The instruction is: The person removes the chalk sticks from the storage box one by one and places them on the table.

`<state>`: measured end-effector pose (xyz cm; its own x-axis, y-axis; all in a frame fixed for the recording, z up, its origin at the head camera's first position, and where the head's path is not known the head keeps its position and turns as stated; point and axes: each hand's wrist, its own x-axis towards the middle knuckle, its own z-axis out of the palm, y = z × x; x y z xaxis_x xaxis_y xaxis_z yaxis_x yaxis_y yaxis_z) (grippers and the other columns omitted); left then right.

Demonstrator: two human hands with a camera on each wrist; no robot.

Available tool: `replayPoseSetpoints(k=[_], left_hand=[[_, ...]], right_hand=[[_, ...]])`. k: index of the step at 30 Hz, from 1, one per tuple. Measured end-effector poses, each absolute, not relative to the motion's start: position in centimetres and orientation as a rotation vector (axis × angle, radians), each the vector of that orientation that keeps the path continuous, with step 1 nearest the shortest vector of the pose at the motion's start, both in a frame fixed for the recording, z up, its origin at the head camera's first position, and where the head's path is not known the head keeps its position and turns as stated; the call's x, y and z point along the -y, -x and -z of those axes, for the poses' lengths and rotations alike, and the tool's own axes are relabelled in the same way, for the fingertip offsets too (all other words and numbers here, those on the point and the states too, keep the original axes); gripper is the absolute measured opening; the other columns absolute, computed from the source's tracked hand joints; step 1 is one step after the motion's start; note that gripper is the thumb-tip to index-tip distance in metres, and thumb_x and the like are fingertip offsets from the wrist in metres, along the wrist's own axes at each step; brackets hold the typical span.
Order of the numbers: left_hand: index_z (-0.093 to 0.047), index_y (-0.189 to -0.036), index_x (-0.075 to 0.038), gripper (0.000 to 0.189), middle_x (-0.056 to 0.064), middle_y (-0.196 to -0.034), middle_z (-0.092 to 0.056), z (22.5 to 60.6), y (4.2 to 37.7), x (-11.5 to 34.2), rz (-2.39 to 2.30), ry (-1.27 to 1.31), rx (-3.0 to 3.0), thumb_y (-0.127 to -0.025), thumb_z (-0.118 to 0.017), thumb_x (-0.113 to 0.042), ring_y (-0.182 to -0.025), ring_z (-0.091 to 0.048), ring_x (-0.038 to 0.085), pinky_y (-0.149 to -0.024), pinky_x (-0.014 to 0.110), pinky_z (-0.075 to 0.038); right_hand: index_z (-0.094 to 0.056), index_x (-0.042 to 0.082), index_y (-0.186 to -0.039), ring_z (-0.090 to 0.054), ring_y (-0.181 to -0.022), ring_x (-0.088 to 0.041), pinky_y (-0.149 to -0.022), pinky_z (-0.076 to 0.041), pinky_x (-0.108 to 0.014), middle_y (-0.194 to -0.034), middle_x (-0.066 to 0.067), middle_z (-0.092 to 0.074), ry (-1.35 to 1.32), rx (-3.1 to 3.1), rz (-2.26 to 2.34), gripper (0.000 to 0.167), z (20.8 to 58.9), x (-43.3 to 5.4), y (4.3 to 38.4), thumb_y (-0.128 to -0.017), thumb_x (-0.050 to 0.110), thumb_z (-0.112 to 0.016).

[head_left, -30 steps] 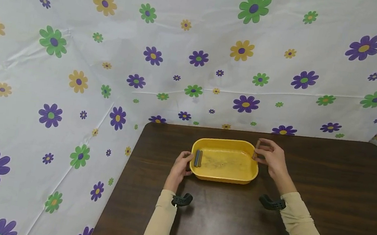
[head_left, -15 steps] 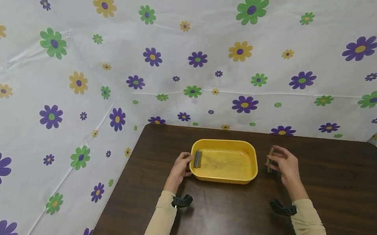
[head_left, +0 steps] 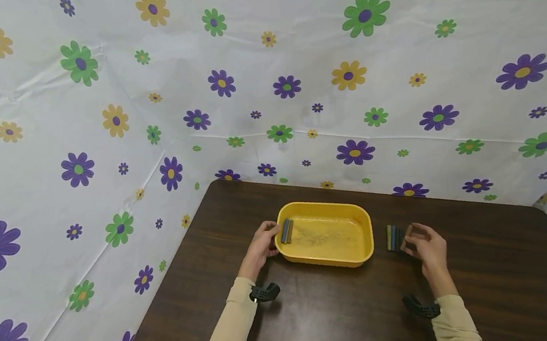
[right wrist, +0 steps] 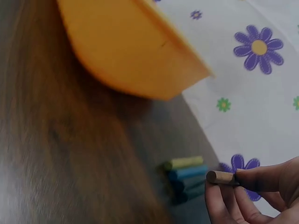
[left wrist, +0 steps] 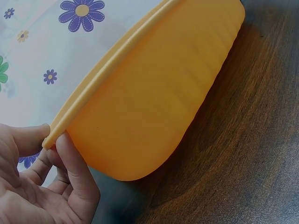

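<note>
My left hand [head_left: 261, 244] pinches the left rim of a yellow plastic tub [head_left: 329, 257] between thumb and fingers, as the left wrist view confirms. Inside the tub, against its left end, lie a grey-blue chalk stick [head_left: 285, 231] and a brown one. To the right of the tub, my right hand [head_left: 429, 250] holds a brown chalk stick [right wrist: 221, 178] between thumb and fingertips. Close beside it on the table is a row of several chalk sticks, with a yellow-green stick [right wrist: 184, 162] at one end and a blue stick [right wrist: 188, 172] next to it.
The dark wood-grain table [head_left: 325, 327] carries everything. Behind and to the left hangs a white sheet [head_left: 173, 65] printed with flowers. A dark band with a camera mount [head_left: 265, 292] sits on each wrist.
My right hand has moved right, from the tub's right end to the row of chalk sticks, carrying the brown chalk stick. My left hand stays on the tub's rim.
</note>
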<state>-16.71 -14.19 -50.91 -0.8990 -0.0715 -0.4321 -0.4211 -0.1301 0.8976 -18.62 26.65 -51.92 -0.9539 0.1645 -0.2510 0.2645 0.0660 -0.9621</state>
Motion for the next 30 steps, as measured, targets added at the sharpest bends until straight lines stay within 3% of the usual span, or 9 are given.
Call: replayPoseSetpoints(k=[6, 15, 20, 23, 25, 27, 30], left_hand=[[-0.052, -0.129, -0.001, 0.027, 0.016, -0.1, -0.062, 48.8, 15.8, 13.9, -2.132, 0.542, -1.899, -0.109, -0.055, -0.018, -0.07, -0.059, 0.015, -0.062, 0.031, -0.051], [-0.053, -0.13, -0.005, 0.03, 0.014, -0.098, -0.062, 51.8, 16.8, 14.1, -2.126, 0.591, -1.926, -0.109, -0.056, -0.025, -0.065, -0.055, 0.014, -0.058, 0.029, -0.048], [-0.053, -0.129, -0.006, 0.028, 0.013, -0.097, -0.062, 52.2, 17.0, 14.2, -2.12, 0.591, -1.917, -0.108, -0.057, -0.025, -0.066, -0.057, 0.013, -0.059, 0.029, -0.048], [-0.053, -0.128, -0.008, 0.027, 0.013, -0.099, -0.062, 52.4, 17.1, 14.2, -2.126, 0.596, -1.918, -0.108, -0.058, -0.026, -0.066, -0.057, 0.013, -0.058, 0.028, -0.047], [-0.054, -0.126, -0.01, 0.027, 0.011, -0.098, -0.061, 52.5, 17.2, 14.1, -2.134, 0.61, -1.929, -0.107, -0.059, -0.028, -0.065, -0.056, 0.012, -0.056, 0.027, -0.047], [-0.054, -0.125, -0.011, 0.026, 0.01, -0.096, -0.061, 52.6, 17.1, 14.1, -2.135, 0.617, -1.933, -0.107, -0.06, -0.028, -0.064, -0.056, 0.012, -0.056, 0.027, -0.047], [-0.055, -0.123, -0.011, 0.024, 0.009, -0.094, -0.061, 52.7, 17.1, 14.1, -2.135, 0.624, -1.924, -0.107, -0.06, -0.027, -0.063, -0.056, 0.011, -0.056, 0.026, -0.047]], right_hand=[[-0.042, -0.01, -0.15, -0.061, -0.075, 0.005, -0.071, -0.06, -0.026, -0.12, -0.023, -0.062, -0.49, -2.357, 1.938, 0.05, 52.6, -26.9, 18.5, -0.103, -0.003, -0.056], [-0.045, -0.01, -0.149, -0.058, -0.072, 0.008, -0.066, -0.058, -0.023, -0.131, -0.037, -0.059, -0.485, -2.467, 1.823, 0.049, 53.9, -27.2, 18.8, -0.102, -0.002, -0.057], [-0.047, -0.01, -0.148, -0.057, -0.069, 0.008, -0.064, -0.057, -0.021, -0.131, -0.037, -0.06, -0.492, -2.53, 1.756, 0.049, 54.5, -27.2, 18.8, -0.101, -0.002, -0.059], [-0.051, -0.008, -0.146, -0.064, -0.075, -0.004, -0.067, -0.058, -0.026, -0.128, -0.033, -0.064, -0.511, -2.619, 1.672, 0.048, 54.6, -27.1, 19.0, -0.1, 0.001, -0.063], [-0.053, -0.007, -0.144, -0.07, -0.09, -0.022, -0.08, -0.058, -0.036, -0.126, -0.031, -0.066, -0.514, -2.682, 1.628, 0.048, 54.7, -26.9, 19.1, -0.099, 0.002, -0.065], [-0.054, -0.007, -0.143, -0.063, -0.114, -0.038, -0.096, -0.052, -0.048, -0.124, -0.03, -0.066, -0.51, -2.725, 1.604, 0.048, 54.8, -26.8, 19.1, -0.098, 0.003, -0.067], [-0.053, -0.008, -0.144, -0.048, -0.132, -0.048, -0.104, -0.042, -0.059, -0.124, -0.031, -0.065, -0.503, -2.726, 1.644, 0.049, 54.9, -26.7, 19.1, -0.098, 0.002, -0.067]])
